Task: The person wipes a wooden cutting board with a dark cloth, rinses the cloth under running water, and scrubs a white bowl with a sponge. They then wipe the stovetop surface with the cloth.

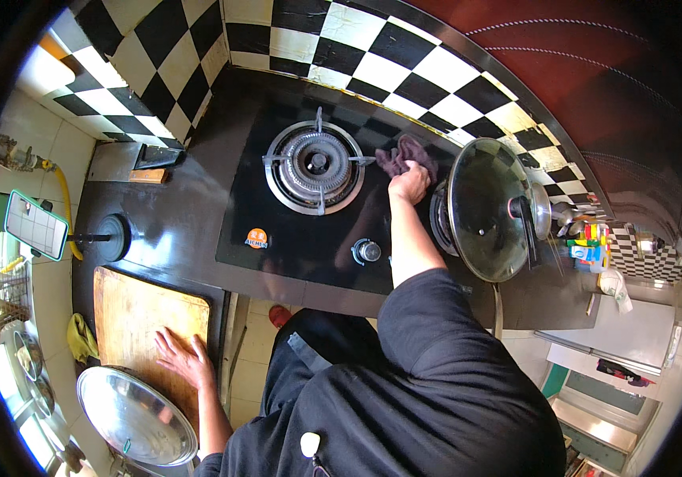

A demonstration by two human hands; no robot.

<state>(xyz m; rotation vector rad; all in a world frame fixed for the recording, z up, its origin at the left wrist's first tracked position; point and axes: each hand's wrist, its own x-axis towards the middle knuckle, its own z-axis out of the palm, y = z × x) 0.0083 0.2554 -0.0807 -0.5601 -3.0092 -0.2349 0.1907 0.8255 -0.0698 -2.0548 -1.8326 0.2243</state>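
A dark purple cloth (399,156) is bunched under my right hand (411,182), pressed on the black glass gas stove (293,238). This hand is between the bare left burner (316,164) and a wok with a glass lid (487,214) over the right burner. Part of the cloth is hidden beneath my fingers. My left hand (186,358) rests flat, fingers spread, on a wooden cutting board (150,304) and holds nothing. Just beside it, a domed metal lid (135,417) covers the board's near end.
A cleaver (117,164) lies on the counter against the left wall. A phone (37,223) stands on a round-based holder (113,237). A yellow-green cloth (81,338) hangs by the board. Bottles and packets (588,250) sit right of the wok, whose handle (498,310) juts past the counter edge.
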